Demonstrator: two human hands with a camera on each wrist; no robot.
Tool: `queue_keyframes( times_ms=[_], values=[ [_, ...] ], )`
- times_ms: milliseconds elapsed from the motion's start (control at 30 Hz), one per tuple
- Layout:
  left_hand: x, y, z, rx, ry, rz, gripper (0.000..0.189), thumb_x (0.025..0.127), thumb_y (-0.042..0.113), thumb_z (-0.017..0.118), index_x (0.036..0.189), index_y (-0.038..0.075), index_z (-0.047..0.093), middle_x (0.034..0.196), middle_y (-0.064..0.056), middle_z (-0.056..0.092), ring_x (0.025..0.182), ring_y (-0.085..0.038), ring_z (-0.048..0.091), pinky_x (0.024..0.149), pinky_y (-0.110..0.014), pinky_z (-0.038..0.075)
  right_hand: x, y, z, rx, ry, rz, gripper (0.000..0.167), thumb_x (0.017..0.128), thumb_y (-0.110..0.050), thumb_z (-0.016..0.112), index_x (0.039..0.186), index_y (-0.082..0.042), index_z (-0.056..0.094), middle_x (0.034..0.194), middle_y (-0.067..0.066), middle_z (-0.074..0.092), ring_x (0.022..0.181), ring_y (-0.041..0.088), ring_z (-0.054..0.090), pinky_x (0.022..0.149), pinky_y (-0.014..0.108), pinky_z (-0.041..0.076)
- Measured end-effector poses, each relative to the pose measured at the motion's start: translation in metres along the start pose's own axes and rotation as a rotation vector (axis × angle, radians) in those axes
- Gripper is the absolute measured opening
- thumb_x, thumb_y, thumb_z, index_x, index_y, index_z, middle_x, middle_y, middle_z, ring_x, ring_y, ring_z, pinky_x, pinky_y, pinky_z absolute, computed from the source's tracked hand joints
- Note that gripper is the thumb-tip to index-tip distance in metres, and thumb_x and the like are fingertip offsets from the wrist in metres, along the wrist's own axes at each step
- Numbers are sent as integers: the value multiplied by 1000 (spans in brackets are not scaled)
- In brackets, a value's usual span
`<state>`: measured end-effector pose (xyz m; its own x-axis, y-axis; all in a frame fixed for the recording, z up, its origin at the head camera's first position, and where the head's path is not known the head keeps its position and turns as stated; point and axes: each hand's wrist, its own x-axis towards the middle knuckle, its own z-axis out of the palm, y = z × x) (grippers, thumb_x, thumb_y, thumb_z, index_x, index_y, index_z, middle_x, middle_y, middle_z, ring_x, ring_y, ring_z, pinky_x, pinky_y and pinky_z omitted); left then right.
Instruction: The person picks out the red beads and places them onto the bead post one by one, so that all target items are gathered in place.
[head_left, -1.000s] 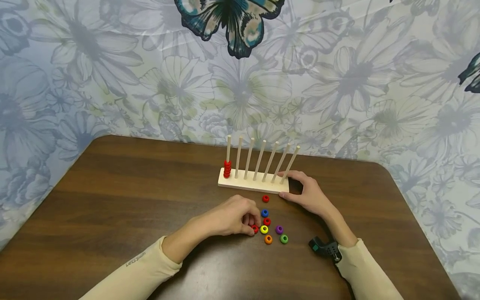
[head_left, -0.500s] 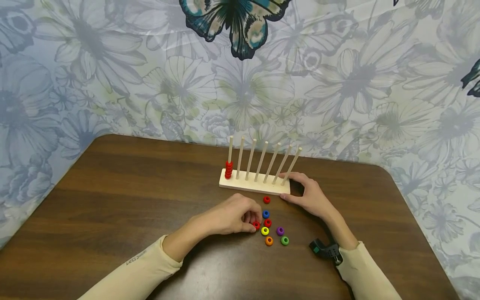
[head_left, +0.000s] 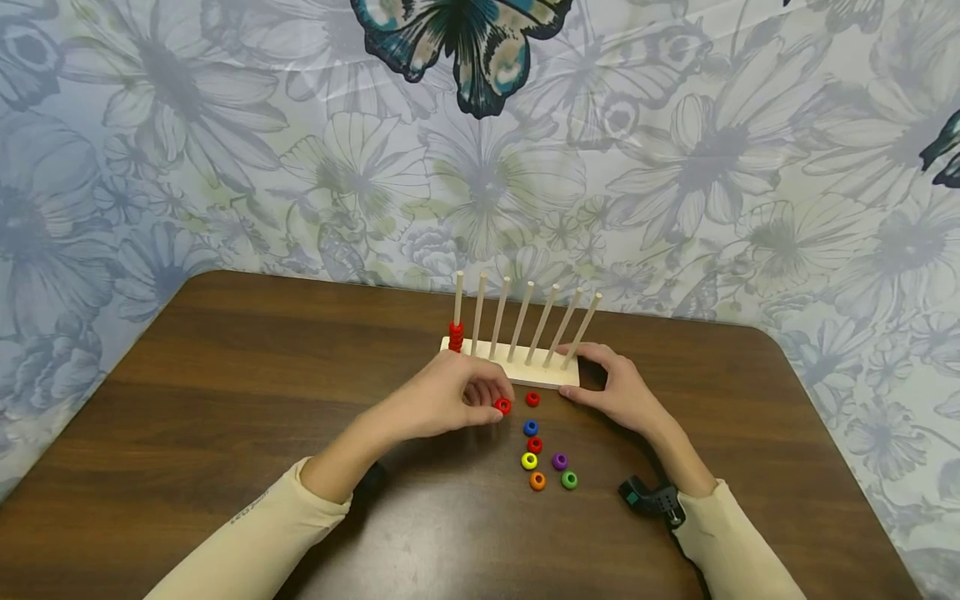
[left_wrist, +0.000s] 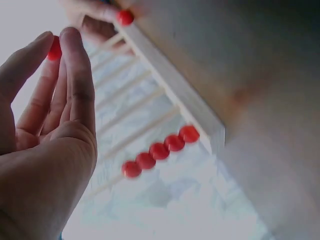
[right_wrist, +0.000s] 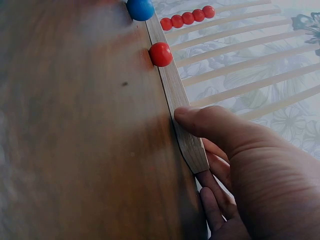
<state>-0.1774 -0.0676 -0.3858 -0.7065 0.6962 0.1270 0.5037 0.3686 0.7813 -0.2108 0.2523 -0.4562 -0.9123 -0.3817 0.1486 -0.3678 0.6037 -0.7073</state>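
Between thumb and fingertips my left hand (head_left: 450,396) pinches a red bead (head_left: 502,406), raised in front of the wooden peg stand (head_left: 517,367). The same red bead (left_wrist: 55,49) shows at the fingertips in the left wrist view. My right hand (head_left: 618,387) grips the stand's right end, thumb (right_wrist: 192,117) on the front edge and fingers behind. Several red beads (left_wrist: 159,151) are stacked on the leftmost peg; the other pegs are bare. My left hand partly covers the stand's front left corner in the head view.
Loose on the brown table (head_left: 225,400) lie two red beads (head_left: 532,399), a blue bead (head_left: 531,427), a yellow bead (head_left: 529,461), an orange bead (head_left: 537,481), a purple bead (head_left: 559,461) and a green bead (head_left: 569,480). A patterned wall hanging (head_left: 337,192) rises behind.
My left hand has lifted the red bead from beside the other loose beads and carried it away from me toward the stand. My right hand keeps its grip on the stand's end.
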Motion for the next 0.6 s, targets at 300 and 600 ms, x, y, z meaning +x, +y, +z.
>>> queue_keyframes(
  times_ms=[300, 600],
  values=[
    [-4, 5, -39, -102, 212, -31, 18, 87, 8, 86, 103, 15, 79, 90, 5, 76, 82, -14, 70, 74, -29, 59, 2, -2, -1, -1, -6, -7, 57, 91, -32, 85, 143, -27, 64, 148, 0, 62, 146, 29, 50, 121, 59, 34],
    [-7, 2, -65, -289, 404, -53, 20, 90, 12, 84, 110, 14, 79, 95, -6, 77, 85, -27, 72, 76, -32, 61, -2, -1, 0, -1, -4, -8, 56, 91, -33, 85, 142, -27, 64, 147, 0, 62, 145, 31, 50, 120, 62, 34]
  ],
)
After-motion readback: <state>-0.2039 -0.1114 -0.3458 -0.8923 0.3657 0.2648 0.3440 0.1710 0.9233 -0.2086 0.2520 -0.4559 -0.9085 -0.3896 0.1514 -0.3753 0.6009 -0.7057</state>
